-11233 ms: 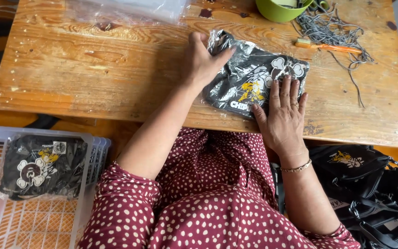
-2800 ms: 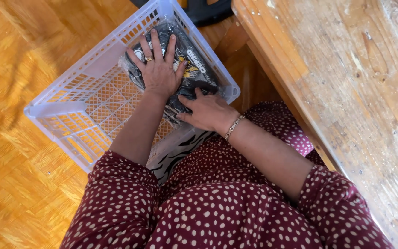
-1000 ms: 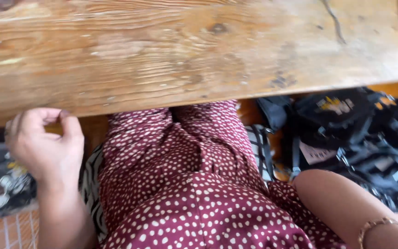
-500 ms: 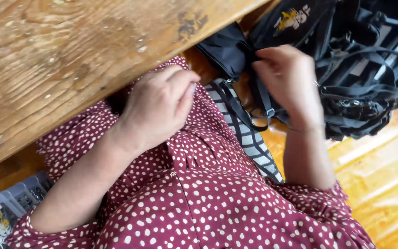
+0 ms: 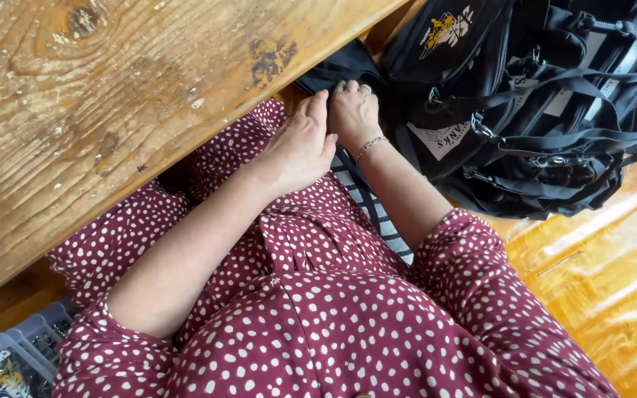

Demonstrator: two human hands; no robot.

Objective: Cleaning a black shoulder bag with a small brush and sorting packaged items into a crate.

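Fingers of the right hand (image 5: pixel 353 112) curl down onto a piece of black fabric (image 5: pixel 337 72) at the table's edge, gripping or pressing it; whether they pinch it closed cannot be told. The left hand (image 5: pixel 300 147) lies beside it, at its 8 o'clock, touching it, fingers straight and together, holding nothing, resting over a lap in a red dress with white dots (image 5: pixel 318 309). A thin bracelet (image 5: pixel 371 144) circles the right wrist. At 2 o'clock from the hands a heap of black bags with straps (image 5: pixel 540 110) lies on a glossy orange wood floor (image 5: pixel 613 265). A worn wooden table (image 5: pixel 75 103) fills the upper left. At 7 o'clock, the corner of a pale plastic crate (image 5: pixel 9 361) shows.
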